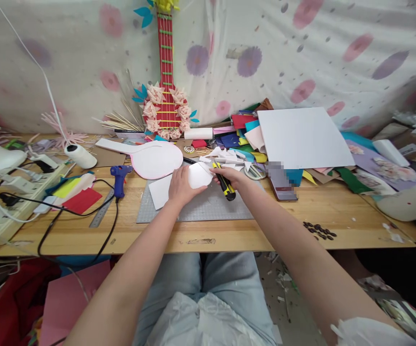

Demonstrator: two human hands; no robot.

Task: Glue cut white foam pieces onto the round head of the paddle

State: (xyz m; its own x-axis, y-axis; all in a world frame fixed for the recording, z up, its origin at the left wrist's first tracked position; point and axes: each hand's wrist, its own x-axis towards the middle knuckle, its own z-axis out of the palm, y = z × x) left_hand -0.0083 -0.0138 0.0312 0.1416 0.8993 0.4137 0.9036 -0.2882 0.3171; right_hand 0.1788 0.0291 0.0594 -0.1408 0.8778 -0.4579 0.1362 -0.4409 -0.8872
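Left hand (183, 185) grips a rounded, white, board-like piece (198, 176) over the gray gridded mat (238, 210); right hand (231, 178) grips a yellow-and-black plastic cutter (225, 184) at its right; a slip could nick left fingers.

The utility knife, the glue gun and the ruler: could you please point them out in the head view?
Utility knife (225, 185): head view, middle of its black-and-yellow handle.
Glue gun (119, 182): head view, upper part of its blue handle.
Ruler (101, 214): head view, middle of its grey face.
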